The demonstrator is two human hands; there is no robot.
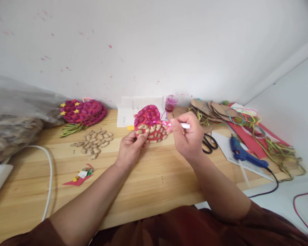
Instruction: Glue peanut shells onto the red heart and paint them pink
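Note:
My left hand (pixel 130 149) grips the lower left edge of a round red disc (pixel 149 124) covered with peanut shells. The shells on its upper half are painted magenta, those on the lower half are bare tan. My right hand (pixel 188 136) is closed on a white-handled paintbrush (pixel 176 124), whose pink tip touches the middle of the disc. A small cup of magenta paint (pixel 170 103) stands just behind the disc.
Finished magenta discs (pixel 82 111) with yellow stars are stacked at the back left, with loose peanut shells (pixel 95 140) in front. A plastic bag of shells (pixel 12 121) lies far left. Scissors (pixel 209 143), a blue glue gun (pixel 242 154), cardboard cutouts (pixel 207 109) and coloured string (pixel 274 147) lie right.

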